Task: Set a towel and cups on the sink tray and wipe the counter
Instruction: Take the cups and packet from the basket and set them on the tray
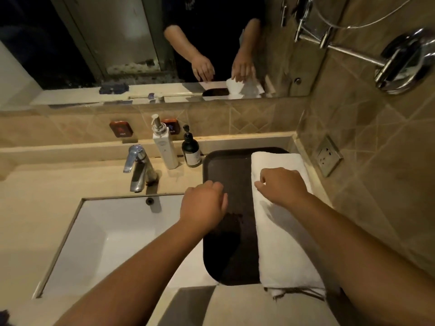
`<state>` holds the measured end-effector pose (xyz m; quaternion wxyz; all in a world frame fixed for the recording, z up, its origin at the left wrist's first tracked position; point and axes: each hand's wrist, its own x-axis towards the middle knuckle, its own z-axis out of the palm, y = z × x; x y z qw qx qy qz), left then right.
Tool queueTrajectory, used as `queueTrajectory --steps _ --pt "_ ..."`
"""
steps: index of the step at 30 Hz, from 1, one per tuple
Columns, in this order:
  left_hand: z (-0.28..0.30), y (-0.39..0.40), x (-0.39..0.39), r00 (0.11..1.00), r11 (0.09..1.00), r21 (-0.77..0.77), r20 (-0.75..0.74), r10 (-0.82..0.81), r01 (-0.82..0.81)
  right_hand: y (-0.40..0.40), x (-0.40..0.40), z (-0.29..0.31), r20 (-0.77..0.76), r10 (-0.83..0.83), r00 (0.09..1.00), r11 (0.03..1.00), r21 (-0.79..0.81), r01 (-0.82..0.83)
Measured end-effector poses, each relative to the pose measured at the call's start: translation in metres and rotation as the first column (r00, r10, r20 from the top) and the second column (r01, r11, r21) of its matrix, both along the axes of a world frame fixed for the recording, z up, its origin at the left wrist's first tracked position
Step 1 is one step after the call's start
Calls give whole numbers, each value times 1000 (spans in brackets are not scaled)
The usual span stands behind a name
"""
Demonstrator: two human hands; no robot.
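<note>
A dark rectangular tray (227,170) lies on the counter to the right of the sink. A folded white towel (284,241) lies lengthwise along the tray's right side, its near end hanging past the tray's front edge. My right hand (281,185) hovers over the towel's far half with fingers loosely curled, holding nothing. My left hand (203,201) is above the tray's left edge, fingers curled under, with nothing in it. No cups are in view.
A white sink basin (98,238) with a chrome faucet (137,168) sits left of the tray. A white pump bottle (164,147) and a dark pump bottle (191,149) stand behind. A wall socket (328,156) and a chrome wall fitting (404,60) are at right. A mirror (141,43) is above.
</note>
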<state>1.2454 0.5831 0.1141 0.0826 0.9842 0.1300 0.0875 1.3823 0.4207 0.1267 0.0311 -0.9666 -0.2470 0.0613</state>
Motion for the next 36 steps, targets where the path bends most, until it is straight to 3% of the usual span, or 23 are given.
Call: queueTrajectory --steps 3,6,12,19,28,36 --pt "1 18 -30 993 999 50 116 14 -20 -1 -55 1 166 4 986 980 194 -36" --pt "-7 23 -65 981 998 69 193 -20 6 -3 -110 -4 276 -42 960 962 272 -36" --pt "-18 29 -137 966 978 37 154 -208 205 -9 -228 -7 251 -203 947 971 173 162" --pt "-10 3 -216 877 883 57 104 -469 465 -45 -378 9 204 -430 879 899 190 395" --pt "16 -132 -320 524 534 77 114 -844 842 -148 -569 24 275 -732 624 678 205 705" --pt "17 -276 -519 138 145 60 104 -985 988 -229 -833 21 309 -900 307 368 162 916"
